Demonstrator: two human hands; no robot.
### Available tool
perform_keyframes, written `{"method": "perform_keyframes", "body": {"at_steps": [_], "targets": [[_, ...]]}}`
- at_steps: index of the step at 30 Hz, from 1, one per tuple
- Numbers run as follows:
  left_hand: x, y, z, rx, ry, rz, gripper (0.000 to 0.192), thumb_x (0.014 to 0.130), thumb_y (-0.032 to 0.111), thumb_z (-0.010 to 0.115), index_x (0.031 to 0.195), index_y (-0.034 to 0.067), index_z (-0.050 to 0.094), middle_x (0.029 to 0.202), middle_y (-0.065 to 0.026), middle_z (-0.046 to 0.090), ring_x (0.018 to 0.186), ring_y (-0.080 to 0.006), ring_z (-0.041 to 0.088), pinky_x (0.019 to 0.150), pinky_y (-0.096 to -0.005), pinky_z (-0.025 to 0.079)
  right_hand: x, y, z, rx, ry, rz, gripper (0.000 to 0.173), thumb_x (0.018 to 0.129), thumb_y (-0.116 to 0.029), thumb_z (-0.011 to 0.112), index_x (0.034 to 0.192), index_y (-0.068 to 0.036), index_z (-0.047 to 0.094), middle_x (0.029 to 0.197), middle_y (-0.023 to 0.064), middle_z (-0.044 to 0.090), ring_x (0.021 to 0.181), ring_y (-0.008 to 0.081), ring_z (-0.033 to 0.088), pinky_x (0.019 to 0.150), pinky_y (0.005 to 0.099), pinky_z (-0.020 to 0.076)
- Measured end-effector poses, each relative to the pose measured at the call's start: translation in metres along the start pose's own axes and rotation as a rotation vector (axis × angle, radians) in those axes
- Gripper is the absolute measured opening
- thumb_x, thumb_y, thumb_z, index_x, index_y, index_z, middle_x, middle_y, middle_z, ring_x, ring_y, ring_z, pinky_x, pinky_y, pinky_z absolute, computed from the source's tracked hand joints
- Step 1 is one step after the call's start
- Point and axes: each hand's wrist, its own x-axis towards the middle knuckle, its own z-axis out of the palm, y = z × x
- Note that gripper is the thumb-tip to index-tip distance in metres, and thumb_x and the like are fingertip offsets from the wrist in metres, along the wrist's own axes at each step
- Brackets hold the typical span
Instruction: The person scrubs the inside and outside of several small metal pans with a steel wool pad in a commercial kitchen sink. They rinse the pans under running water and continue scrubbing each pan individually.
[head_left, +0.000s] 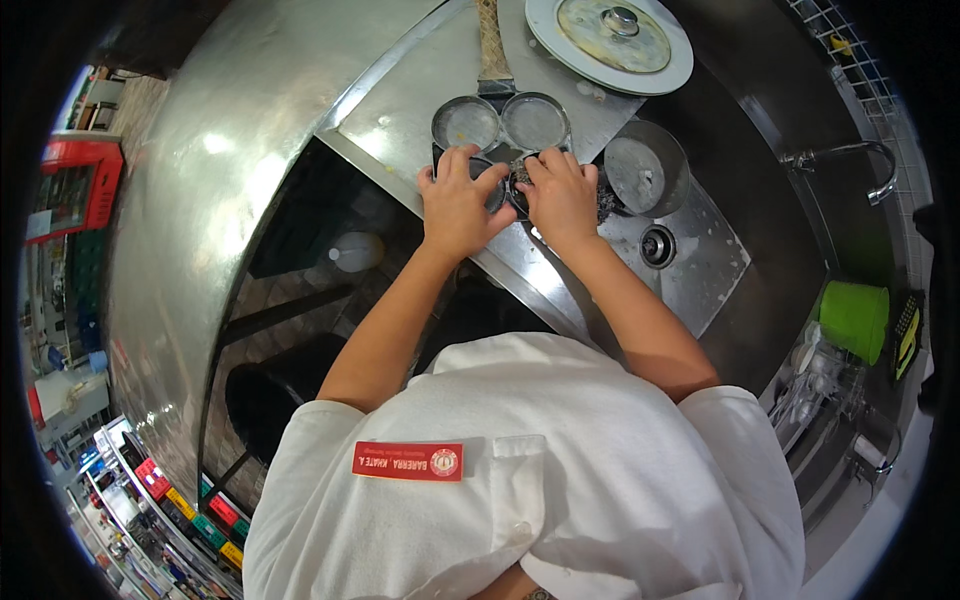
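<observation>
A four-cup egg pan (535, 121) lies across the steel drainboard, its handle (493, 41) pointing away from me. Grey film coats the two far cups. My left hand (461, 202) grips the near left cup, fingers over its rim and partly hiding it. In the near right cup, my right hand (562, 195) presses what looks like a metal scouring pad (523, 172), mostly covered by the fingers. Dark scrubbing material (604, 201) shows beyond that hand. Close by on the right, a round metal pot (645, 169) stands in the sink, cloudy inside.
White plates (547, 34) with a glass lid (615, 41) sit at the far side. The sink drain (658, 246) and a curved faucet (885, 169) are to the right. A green container (853, 321) stands near cutlery. Below the counter is a plastic jug (358, 251).
</observation>
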Motion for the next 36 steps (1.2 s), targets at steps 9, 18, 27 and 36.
{"method": "perform_keyframes", "body": {"at_steps": [9,18,27,36], "targets": [[0.001,0.001,-0.001,0.040,-0.005,-0.038,0.051,0.058,0.032,0.075,0.107,0.024,0.066,0.124,-0.0108,0.049,0.121,-0.0290,0.043,0.091,-0.0532,0.033,0.014,0.026,-0.014,0.254,-0.447,-0.238,0.023,0.074,-0.008,0.067,0.097,-0.012,0.067,0.100,-0.0001,0.055,0.102,0.0200,0.053,0.082,0.0405,0.0318],[0.000,-0.003,-0.002,-0.003,0.003,-0.020,0.049,0.059,0.030,0.072,0.107,0.024,0.066,0.125,-0.0103,0.050,0.121,-0.0290,0.045,0.090,-0.0514,0.034,0.031,0.035,-0.022,0.213,-0.577,-0.467,0.026,0.070,-0.009,0.071,0.096,-0.012,0.069,0.099,0.0016,0.059,0.102,0.0187,0.054,0.086,0.0404,0.0315],[0.000,-0.006,-0.005,-0.007,-0.015,0.040,0.052,0.058,0.030,0.069,0.109,0.022,0.064,0.126,-0.0127,0.048,0.120,-0.0316,0.043,0.088,-0.0523,0.033,0.019,0.016,0.000,0.163,-0.181,-0.225,0.027,0.064,-0.018,0.076,0.087,-0.007,0.067,0.089,0.0047,0.061,0.093,0.0236,0.059,0.082,0.0349,0.0408],[0.002,-0.006,-0.001,0.007,-0.028,0.023,0.055,0.057,0.034,0.072,0.109,0.022,0.064,0.126,-0.0131,0.048,0.120,-0.0309,0.042,0.088,-0.0528,0.032,0.018,0.020,-0.008,0.150,-0.124,-0.263,0.026,0.065,-0.017,0.075,0.088,-0.007,0.066,0.088,0.0041,0.060,0.089,0.0232,0.058,0.078,0.0369,0.0404]]}}
